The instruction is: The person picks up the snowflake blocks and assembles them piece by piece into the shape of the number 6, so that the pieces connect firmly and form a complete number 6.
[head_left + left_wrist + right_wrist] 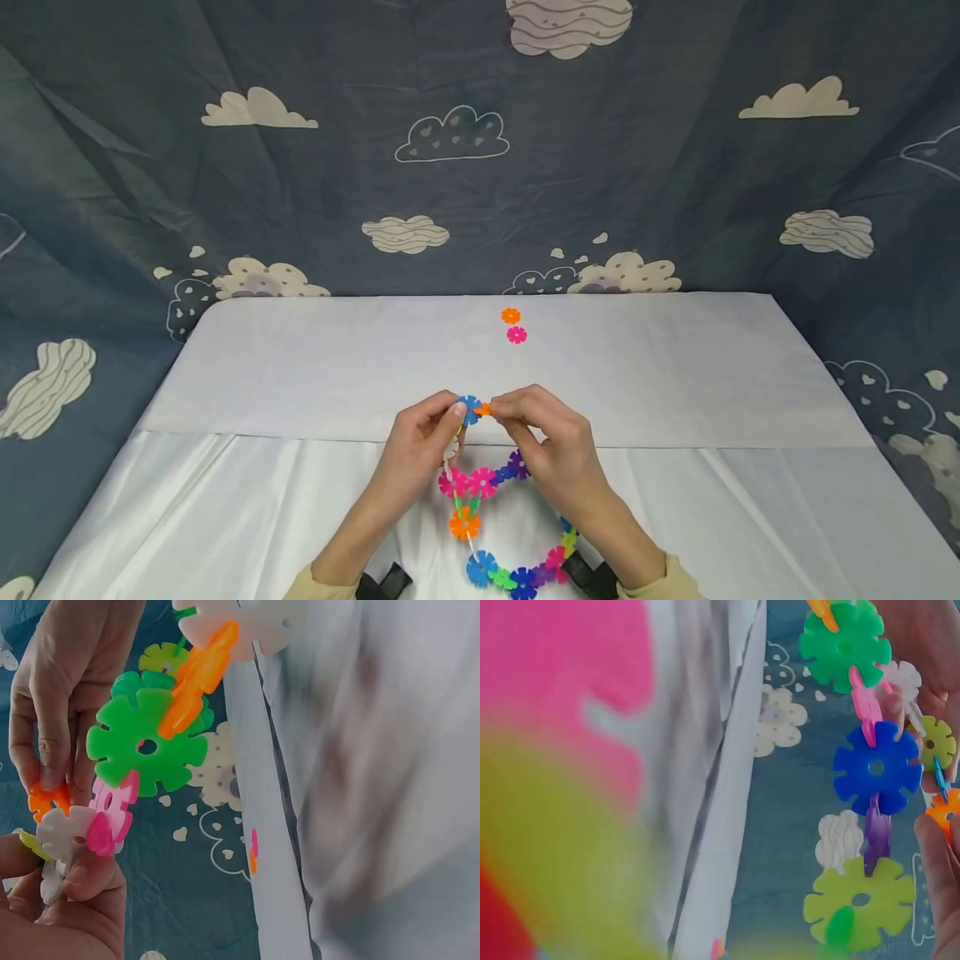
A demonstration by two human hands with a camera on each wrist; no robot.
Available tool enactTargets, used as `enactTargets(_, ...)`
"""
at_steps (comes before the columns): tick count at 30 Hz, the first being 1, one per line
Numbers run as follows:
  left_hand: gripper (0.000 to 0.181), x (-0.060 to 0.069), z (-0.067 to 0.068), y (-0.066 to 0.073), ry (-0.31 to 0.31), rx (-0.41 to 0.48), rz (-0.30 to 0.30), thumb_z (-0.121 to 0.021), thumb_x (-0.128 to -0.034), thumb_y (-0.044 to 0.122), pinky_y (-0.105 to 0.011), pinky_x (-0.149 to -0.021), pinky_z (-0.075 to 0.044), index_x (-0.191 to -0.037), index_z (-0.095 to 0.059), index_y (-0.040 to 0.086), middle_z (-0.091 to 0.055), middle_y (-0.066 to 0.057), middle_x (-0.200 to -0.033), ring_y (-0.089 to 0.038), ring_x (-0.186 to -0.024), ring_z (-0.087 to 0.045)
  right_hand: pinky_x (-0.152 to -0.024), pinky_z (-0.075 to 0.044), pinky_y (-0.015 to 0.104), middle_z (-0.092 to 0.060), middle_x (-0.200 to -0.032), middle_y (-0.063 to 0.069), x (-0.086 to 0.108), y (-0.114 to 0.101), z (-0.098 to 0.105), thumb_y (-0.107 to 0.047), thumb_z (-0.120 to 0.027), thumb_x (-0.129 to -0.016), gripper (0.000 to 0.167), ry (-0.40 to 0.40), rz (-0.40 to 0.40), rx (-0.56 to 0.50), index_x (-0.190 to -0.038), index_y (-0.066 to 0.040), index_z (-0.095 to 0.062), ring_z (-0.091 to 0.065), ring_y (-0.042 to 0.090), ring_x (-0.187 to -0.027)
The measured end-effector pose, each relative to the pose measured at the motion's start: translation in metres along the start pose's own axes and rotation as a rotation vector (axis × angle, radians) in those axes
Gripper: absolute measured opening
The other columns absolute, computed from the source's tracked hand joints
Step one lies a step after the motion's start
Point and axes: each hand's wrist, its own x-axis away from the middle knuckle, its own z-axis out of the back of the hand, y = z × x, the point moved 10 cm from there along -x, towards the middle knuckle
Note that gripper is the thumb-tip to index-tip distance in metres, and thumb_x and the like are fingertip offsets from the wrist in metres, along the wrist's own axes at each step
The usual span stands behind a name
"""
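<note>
My left hand point(422, 440) pinches a blue flower-shaped plastic disc point(470, 409) at the end of a chain of slotted discs. Beside it, my right hand point(561, 450) pinches an orange disc point(483, 409) that meets the blue one edge-on; how deep their slots sit is too small to tell. The chain runs down past the left fingers to pink discs point(482, 482), an orange disc point(465, 524) and a curved line of linked discs below. In the left wrist view a white disc point(64, 831) lies by the left fingers. The right forearm hides part of the loop.
Two loose discs, one orange point(511, 316) and one pink point(517, 335), lie toward the back of the white-covered table point(300, 367). Behind it hangs a dark cloth point(337, 183) with cloud prints. Black straps point(384, 583) show near the wrists.
</note>
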Motion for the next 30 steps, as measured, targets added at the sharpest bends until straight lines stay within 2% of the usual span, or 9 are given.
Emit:
enactTargets(2, 0.024, -0.001, -0.001, -0.001, -0.005, 0.01, 0.006, -0.052, -0.1041, 0.024, -0.027, -0.05, -0.042, -0.089, -0.06, 0.007, -0.052, -0.014, -0.071, -0.029, -0.055, -0.047, -0.078, -0.055, 0.024, -0.069, -0.1, -0.004, 0.0, 0.003, -0.001, 0.011, -0.072, -0.083, 0.027, -0.006, -0.018, -0.015, -0.099, -0.011, -0.072, -0.067, 0.014, -0.094)
enactTargets(5, 0.025, -0.001, -0.002, -0.006, -0.013, 0.045, 0.048, -0.05, -0.1047, 0.024, -0.025, -0.048, -0.039, -0.091, -0.059, 0.005, -0.052, -0.014, -0.073, -0.022, -0.055, -0.047, -0.078, -0.055, 0.026, -0.069, -0.104, -0.005, 0.001, 0.012, -0.003, 0.005, -0.071, -0.087, 0.025, -0.055, -0.103, -0.048, -0.104, -0.014, -0.072, -0.066, 0.013, -0.097)
enactTargets(8, 0.025, -0.001, -0.001, -0.014, -0.004, 0.073, 0.12, -0.05, -0.1048, 0.024, -0.023, -0.046, -0.036, -0.094, -0.058, 0.002, -0.053, -0.014, -0.074, -0.018, -0.054, -0.047, -0.081, -0.055, 0.029, -0.068, -0.11, -0.008, 0.002, 0.026, -0.003, -0.006, -0.07, -0.091, 0.024, -0.12, -0.235, -0.046, -0.113, -0.017, -0.07, -0.065, 0.009, -0.101)
enactTargets(11, 0.026, -0.001, 0.005, -0.022, 0.04, 0.09, 0.195, -0.053, -0.1036, 0.026, -0.023, -0.045, -0.034, -0.094, -0.057, 0.002, -0.054, -0.013, -0.074, -0.018, -0.052, -0.048, -0.085, -0.055, 0.034, -0.067, -0.113, -0.01, 0.007, 0.045, -0.002, -0.016, -0.069, -0.094, 0.024, -0.194, -0.379, 0.01, -0.118, -0.019, -0.068, -0.064, 0.007, -0.103)
enactTargets(14, 0.025, -0.003, 0.013, -0.03, 0.085, 0.114, 0.243, -0.056, -0.1019, 0.027, -0.023, -0.046, -0.034, -0.094, -0.057, 0.003, -0.054, -0.012, -0.075, -0.018, -0.053, -0.05, -0.088, -0.053, 0.038, -0.067, -0.112, -0.009, 0.016, 0.066, -0.004, -0.021, -0.067, -0.096, 0.022, -0.295, -0.514, 0.065, -0.118, -0.018, -0.069, -0.063, 0.009, -0.102)
enactTargets(16, 0.022, -0.004, 0.019, -0.035, 0.106, 0.131, 0.262, -0.058, -0.1007, 0.025, -0.023, -0.047, -0.035, -0.097, -0.057, 0.004, -0.054, -0.011, -0.075, -0.019, -0.055, -0.051, -0.086, -0.053, 0.037, -0.068, -0.11, -0.009, 0.023, 0.076, -0.008, -0.021, -0.066, -0.096, 0.021, -0.372, -0.574, 0.08, -0.117, -0.018, -0.07, -0.063, 0.01, -0.098)
enactTargets(21, 0.016, -0.007, 0.027, -0.046, 0.126, 0.172, 0.277, -0.063, -0.0967, 0.017, -0.024, -0.05, -0.038, -0.104, -0.055, 0.005, -0.054, -0.009, -0.08, -0.02, -0.06, -0.051, -0.077, -0.054, 0.029, -0.069, -0.1, -0.01, 0.035, 0.084, -0.019, -0.016, -0.068, -0.094, 0.019, -0.482, -0.604, 0.058, -0.113, -0.016, -0.072, -0.061, 0.01, -0.085)
enactTargets(26, 0.022, -0.009, 0.03, -0.056, 0.125, 0.175, 0.302, -0.059, -0.0992, 0.018, -0.024, -0.049, -0.038, -0.107, -0.053, -0.002, -0.056, -0.016, -0.086, -0.02, -0.059, -0.05, -0.073, -0.054, 0.026, -0.068, -0.097, -0.012, 0.042, 0.084, -0.022, -0.01, -0.07, -0.091, 0.019, -0.501, -0.615, 0.056, -0.109, -0.015, -0.073, -0.06, 0.011, -0.082)
enactTargets(30, 0.03, -0.012, 0.029, -0.062, 0.117, 0.137, 0.33, -0.058, -0.1006, 0.025, -0.023, -0.049, -0.038, -0.108, -0.054, -0.004, -0.058, -0.019, -0.088, -0.018, -0.057, -0.049, -0.073, -0.054, 0.026, -0.068, -0.096, -0.012, 0.045, 0.083, -0.022, -0.008, -0.071, -0.09, 0.019, -0.518, -0.617, 0.048, -0.108, -0.014, -0.073, -0.061, 0.012, -0.082)
